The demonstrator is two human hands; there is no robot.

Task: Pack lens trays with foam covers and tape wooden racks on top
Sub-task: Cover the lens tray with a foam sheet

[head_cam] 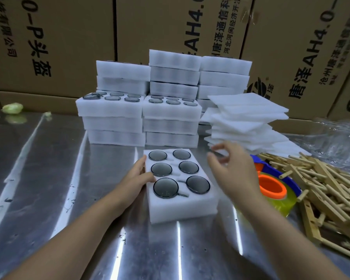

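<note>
While the left hand (136, 175) is resting against the left edge of the white rectangular foam lens tray (182, 207), fingers straight and close together and thumb lying on the tray's top face, the right hand (233, 170) is hovering just right of the tray's far half, fingers spread and loosely curled, holding nothing. Item one, the tray: it is lying directly in front of the person with its long axis running away from them, carrying six dark round glass lenses (166, 187) in two columns, with no cover on it yet. Item two, the loose stack of thin white square foam cover sheets (249, 116): it is sitting beyond the tray and to its right, just past the right hand's fingertips, so the right hand is plainly the nearer one for taking a sheet; the top sheets are lying fanned and askew, which is likely making a single one easy to lift. Item three, the blue and orange tape dispenser with a yellowish roll (272, 186): just right of the tray. Item four, the heaped pale wooden racks (331, 188): farther right of the tray. Item five, stacks of more white foam trays (129, 110): behind the tray. Everything is standing on a shiny scratched metal table (69, 199), and printed brown cardboard cartons (59, 37) are walling the space beyond the tray.
</note>
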